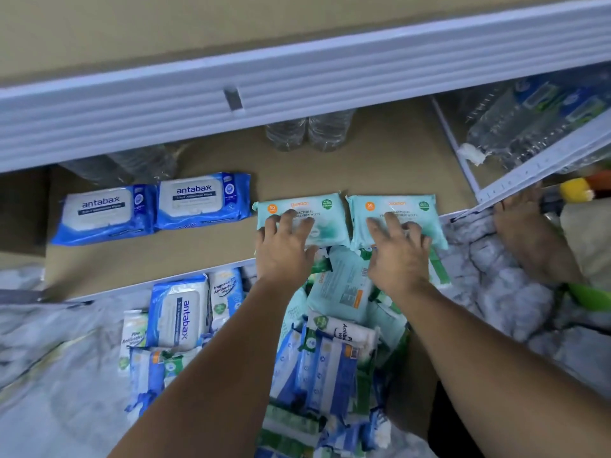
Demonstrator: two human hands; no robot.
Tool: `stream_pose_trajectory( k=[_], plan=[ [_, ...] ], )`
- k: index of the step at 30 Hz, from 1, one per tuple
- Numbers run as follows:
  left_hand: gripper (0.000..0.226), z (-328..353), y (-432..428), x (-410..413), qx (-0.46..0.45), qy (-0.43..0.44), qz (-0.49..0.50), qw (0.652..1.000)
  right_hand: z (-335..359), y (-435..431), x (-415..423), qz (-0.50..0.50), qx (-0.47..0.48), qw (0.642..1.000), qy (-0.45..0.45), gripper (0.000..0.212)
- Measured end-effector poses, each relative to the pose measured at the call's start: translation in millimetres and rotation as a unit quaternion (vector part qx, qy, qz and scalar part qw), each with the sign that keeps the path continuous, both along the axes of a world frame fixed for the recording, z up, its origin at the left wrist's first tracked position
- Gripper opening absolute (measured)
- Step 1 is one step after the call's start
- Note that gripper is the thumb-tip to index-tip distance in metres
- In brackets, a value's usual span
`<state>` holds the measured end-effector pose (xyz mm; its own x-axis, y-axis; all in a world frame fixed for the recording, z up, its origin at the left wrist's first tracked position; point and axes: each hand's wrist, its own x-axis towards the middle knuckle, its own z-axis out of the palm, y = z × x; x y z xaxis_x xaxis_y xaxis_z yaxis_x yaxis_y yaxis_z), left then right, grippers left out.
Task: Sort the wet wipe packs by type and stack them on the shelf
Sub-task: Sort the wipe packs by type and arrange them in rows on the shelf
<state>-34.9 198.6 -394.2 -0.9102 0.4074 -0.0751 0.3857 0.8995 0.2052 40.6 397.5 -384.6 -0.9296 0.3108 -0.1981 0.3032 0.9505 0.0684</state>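
Teal wipe packs (299,206), labels half hidden under left hand (284,249), right hand (398,256), both spread flat

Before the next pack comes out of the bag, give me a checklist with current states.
1. Left teal pack flat on the shelf: ok.
2. Right teal pack beside it, same type: ok.
3. Blue antabax packs grouped apart from teal: ok.
4. Left hand and right hand without a grip, fingers flat on packs: ok.
5. Other person's hand clear of the bag: cannot tell.
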Motion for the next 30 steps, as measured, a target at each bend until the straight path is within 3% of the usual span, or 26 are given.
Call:
stream_pose_trajectory(
  k=[5,15,30],
  plan=[
    [0.047,-9.0,4.7,-2.8,0.008,0.019,0.008,1.000,-6.7,5.5,-14.8,-0.010,-0.006,1.000,0.020,0.073],
    [0.047,-28.5,29.3,-40.5,0.039,0.057,0.021,0.997,-17.1,20.5,-62.0,-0.015,-0.021,0.999,0.046,0.079],
    [0.051,-31.7,49.3,-81.5,0.025,0.029,0.027,0.999,-33.4,47.0,-115.6,-0.012,-0.037,0.997,0.067,0.068]
  ],
)
